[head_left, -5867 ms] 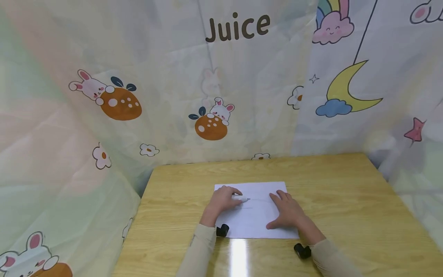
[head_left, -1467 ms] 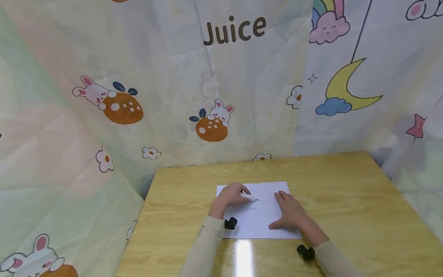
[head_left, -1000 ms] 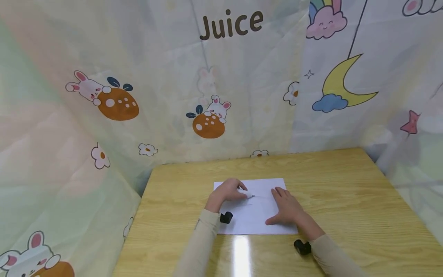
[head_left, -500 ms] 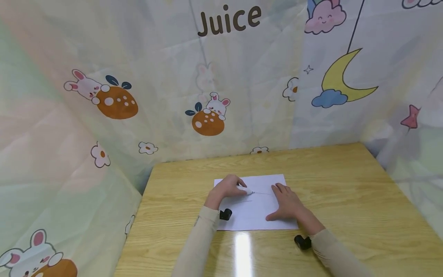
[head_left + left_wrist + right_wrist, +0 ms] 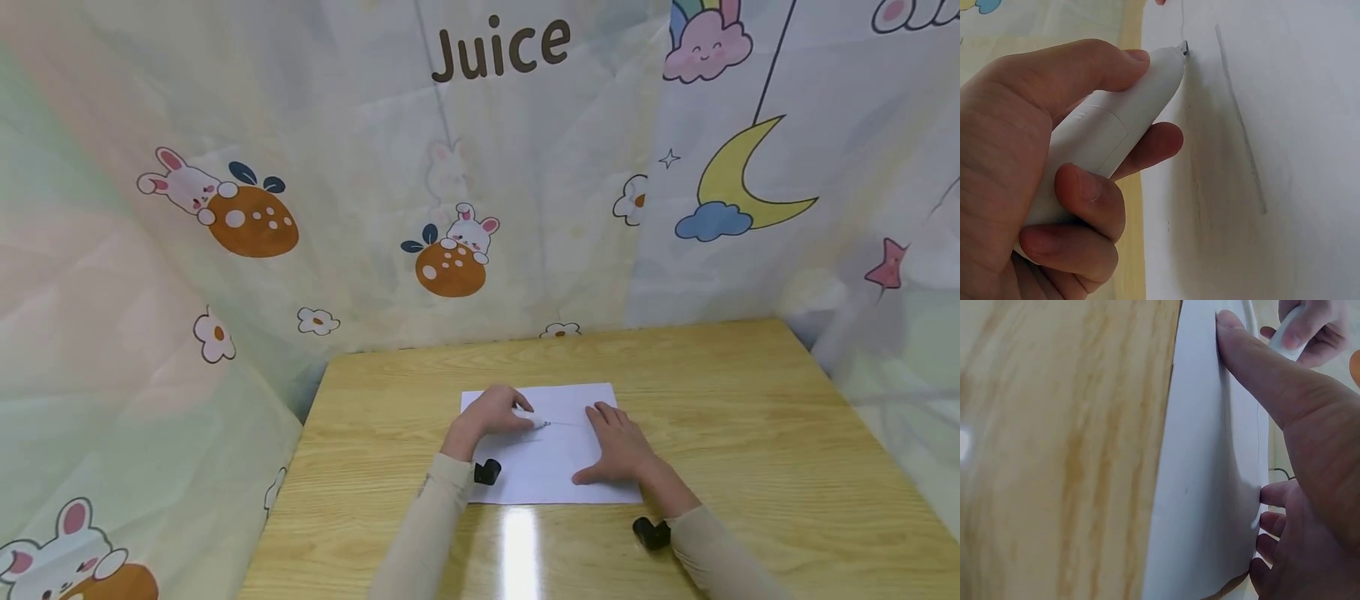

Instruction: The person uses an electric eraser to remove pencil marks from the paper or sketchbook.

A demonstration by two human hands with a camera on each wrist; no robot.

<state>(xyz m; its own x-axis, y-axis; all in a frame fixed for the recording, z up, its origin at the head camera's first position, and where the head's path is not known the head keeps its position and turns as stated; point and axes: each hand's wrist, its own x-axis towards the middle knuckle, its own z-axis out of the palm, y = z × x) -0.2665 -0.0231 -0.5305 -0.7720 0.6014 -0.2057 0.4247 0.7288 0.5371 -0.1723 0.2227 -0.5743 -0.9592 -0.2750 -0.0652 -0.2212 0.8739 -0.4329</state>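
My left hand [image 5: 495, 412] holds a thick white rounded hand tool [image 5: 1116, 112] with a small grey metal tip. Thumb and fingers curl around its body. The tip sits at the near end of a thin pencil-like line on a white sheet of paper [image 5: 555, 475]. Behind the tip, faint dark specks run through the tool's shadow. A second, darker grey line [image 5: 1241, 119] lies beside it. My right hand [image 5: 618, 446] rests on the sheet's right side, thumb and fingers spread, holding nothing. In the right wrist view, the right thumb [image 5: 1254, 356] lies along the paper.
The sheet lies on a wood-grain table [image 5: 712, 400]. Black wrist cameras, a left one [image 5: 487, 472] and a right one [image 5: 651, 533], hang near the sleeves. A patterned cloth backdrop [image 5: 337, 233] rises behind the table.
Since the oldest frame the left hand has slid slightly right across the paper with the white tool, its tip following the upper line. The right hand stays in place; the camera shifts a little.
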